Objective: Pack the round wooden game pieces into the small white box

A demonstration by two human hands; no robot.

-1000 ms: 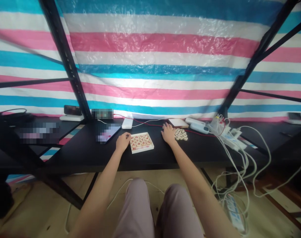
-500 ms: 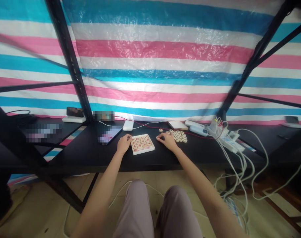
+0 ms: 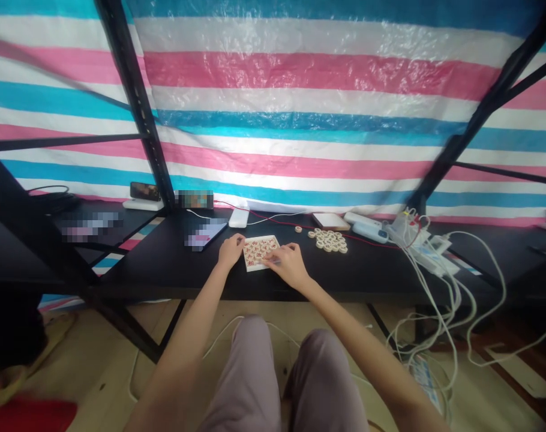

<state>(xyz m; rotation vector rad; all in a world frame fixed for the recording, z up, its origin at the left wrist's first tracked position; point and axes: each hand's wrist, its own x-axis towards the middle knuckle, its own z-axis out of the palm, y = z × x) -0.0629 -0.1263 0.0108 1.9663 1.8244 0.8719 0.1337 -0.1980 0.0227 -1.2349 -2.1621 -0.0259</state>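
A shallow white box (image 3: pixel 254 268) on the black desk holds several round Chinese chess pieces (image 3: pixel 255 248) marked with red characters. My left hand (image 3: pixel 230 252) has its fingers curled at the box's left edge, gripping it near the far corner. Over the box's right front part is my right hand (image 3: pixel 290 264), thumb and fingers pinched on a chess piece that they mostly cover. To the right lies a loose pile of pale chess pieces (image 3: pixel 329 242), with a single piece (image 3: pixel 298 229) apart from it.
Behind the pile lie a flat wood-edged white box or lid (image 3: pixel 330 221) and pale blue-white devices (image 3: pixel 369 231). A power strip (image 3: pixel 439 255) with tangled cables stands right. A tablet (image 3: pixel 205 234) and a white power bank (image 3: pixel 239 216) lie left. Black frame posts (image 3: pixel 135 102) flank the desk.
My right hand has moved left from beside the pile to over the box, carrying a chess piece. My left hand stays at the box's left edge. The camera view has shifted slightly.
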